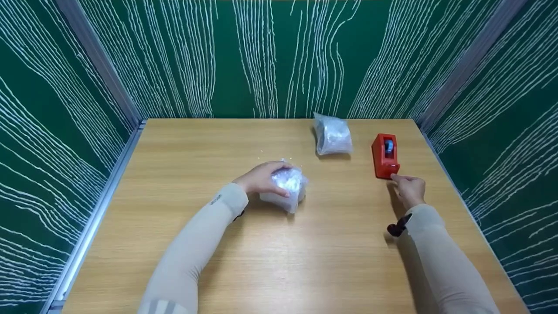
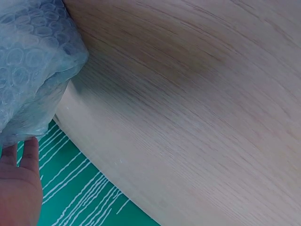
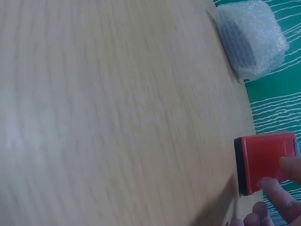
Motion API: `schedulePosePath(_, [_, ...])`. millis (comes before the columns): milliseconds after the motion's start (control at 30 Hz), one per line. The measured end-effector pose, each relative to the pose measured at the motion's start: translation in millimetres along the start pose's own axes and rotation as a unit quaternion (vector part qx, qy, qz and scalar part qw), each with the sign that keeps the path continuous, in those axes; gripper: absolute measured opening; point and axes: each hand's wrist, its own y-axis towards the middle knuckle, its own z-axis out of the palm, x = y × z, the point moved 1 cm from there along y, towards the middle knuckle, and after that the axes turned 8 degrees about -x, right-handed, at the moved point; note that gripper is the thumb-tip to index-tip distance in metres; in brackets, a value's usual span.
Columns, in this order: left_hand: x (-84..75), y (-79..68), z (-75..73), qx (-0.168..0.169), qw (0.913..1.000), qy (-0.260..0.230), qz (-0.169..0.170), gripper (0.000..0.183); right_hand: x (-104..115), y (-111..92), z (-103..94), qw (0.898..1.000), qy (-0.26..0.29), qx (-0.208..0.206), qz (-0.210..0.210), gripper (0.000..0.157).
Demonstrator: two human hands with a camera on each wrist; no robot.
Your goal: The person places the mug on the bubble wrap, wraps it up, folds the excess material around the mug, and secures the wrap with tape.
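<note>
My left hand (image 1: 264, 176) grips a bundle of bubble wrap (image 1: 289, 179) on the table, thumb on the near side and fingers over the far side. Close up, the left wrist view has the bundle's bubbled plastic (image 2: 35, 61) above two of the fingers (image 2: 29, 157). My right hand (image 1: 409, 190) is at the near end of a red tape dispenser (image 1: 385, 156). From the right wrist, the fingertips lie against the dispenser's red end face (image 3: 263, 157), the lower fingers curled; I cannot tell whether they pinch any tape.
A second bubble-wrapped bundle (image 1: 333, 136) stands near the table's back edge, left of the dispenser. Small white specks lie beyond the held bundle. Green panels (image 1: 296, 56) with white wavy lines enclose the wooden table (image 1: 279, 261) at the back and both sides.
</note>
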Motion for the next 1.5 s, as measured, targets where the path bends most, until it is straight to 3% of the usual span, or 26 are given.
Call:
schedulePosePath(467, [3.0,-1.5,-2.4,-0.002,0.9997,-0.016,-0.019,0.094,1.8,-2.9,-0.5,0.996,0.083,0.004,-0.037,0.051])
schedulePosePath(700, [4.7,1.1,-1.4,-0.003,0.9999,-0.011,-0.003,0.094,6.6,-1.0,4.6,0.997,0.06,-0.006,-0.056,0.051])
schedulePosePath(900, [4.8,3.5,0.6,-0.006,0.9999,0.01,0.013,0.092,8.3,5.0,8.3,0.995,0.032,-0.038,-0.088,0.031])
schedulePosePath(1133, [2.4,1.6,1.3,-0.003,1.0,0.006,0.003,0.096,5.5,5.7,10.3,0.997,0.02,-0.028,-0.062,0.025])
schedulePosePath(1500, [2.5,1.1,1.1,-0.002,1.0,0.004,-0.001,0.098,4.8,7.3,13.2,0.996,0.019,-0.047,-0.077,0.02])
